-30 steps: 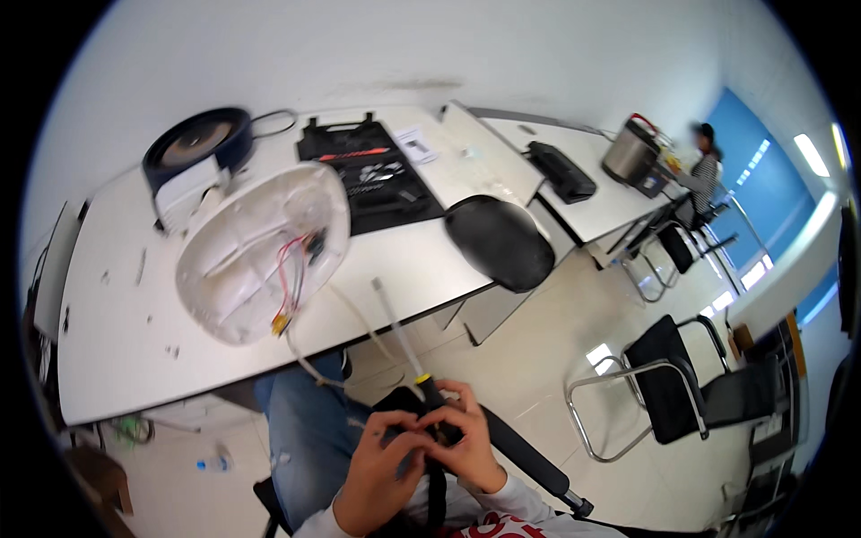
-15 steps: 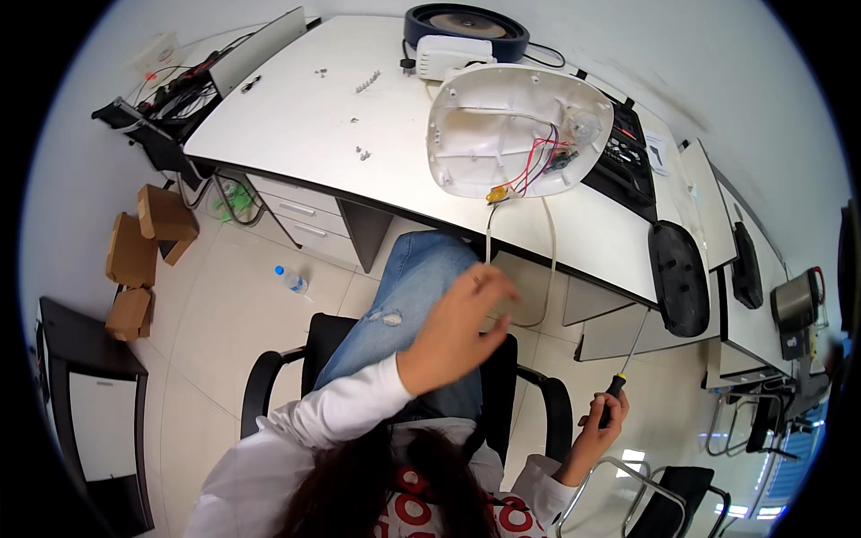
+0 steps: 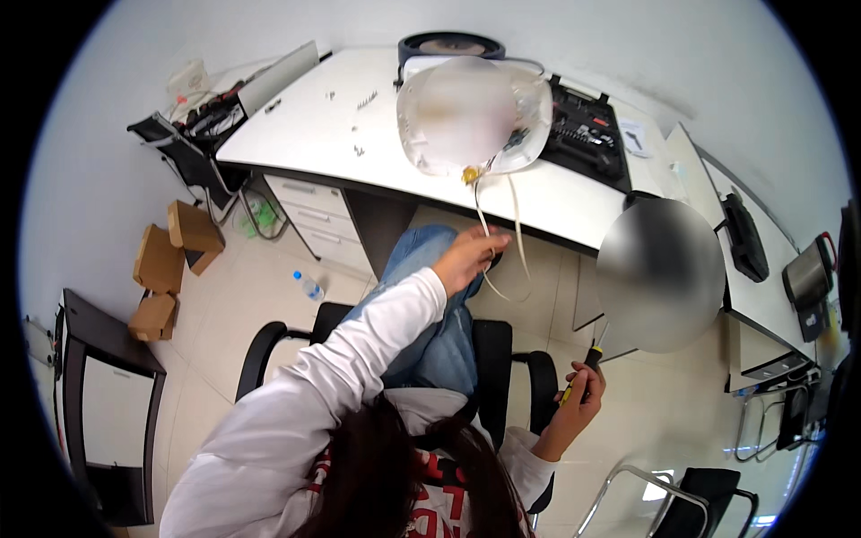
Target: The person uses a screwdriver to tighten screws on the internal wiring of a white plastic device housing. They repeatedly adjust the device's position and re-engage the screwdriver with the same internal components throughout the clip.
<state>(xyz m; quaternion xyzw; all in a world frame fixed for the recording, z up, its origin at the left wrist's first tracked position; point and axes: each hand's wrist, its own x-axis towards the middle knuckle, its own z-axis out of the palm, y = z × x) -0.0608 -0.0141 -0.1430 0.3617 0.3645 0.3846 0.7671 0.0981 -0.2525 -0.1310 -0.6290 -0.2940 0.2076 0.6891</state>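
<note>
The left hand point(image 3: 466, 255) is raised toward the worktop's point(image 3: 377, 157) front edge, its grip closed loosely on the pale cable point(image 3: 489, 260) that droops in a loop from the white domed housing point(image 3: 475, 112); the fingers curl around the strand just below the edge. The right hand point(image 3: 581, 403) sits low beside the chair, its grip wrapped around the yellow-and-black handle of a screwdriver point(image 3: 587, 363), shaft pointing up and idle. The housing lies on the worktop near its front edge, a small yellow connector point(image 3: 468, 174) and thin red wires at its rim where the cable leaves it. Behind it stand an open black tool case point(image 3: 587, 134) and a dark round unit point(image 3: 448, 45); loose screws point(image 3: 363, 103) dot the surface to the left. The work looks to be at the cable-handling stage, with the driver parked. A next move would call for gentle tension on the strand and the tool brought up to the housing.
</note>
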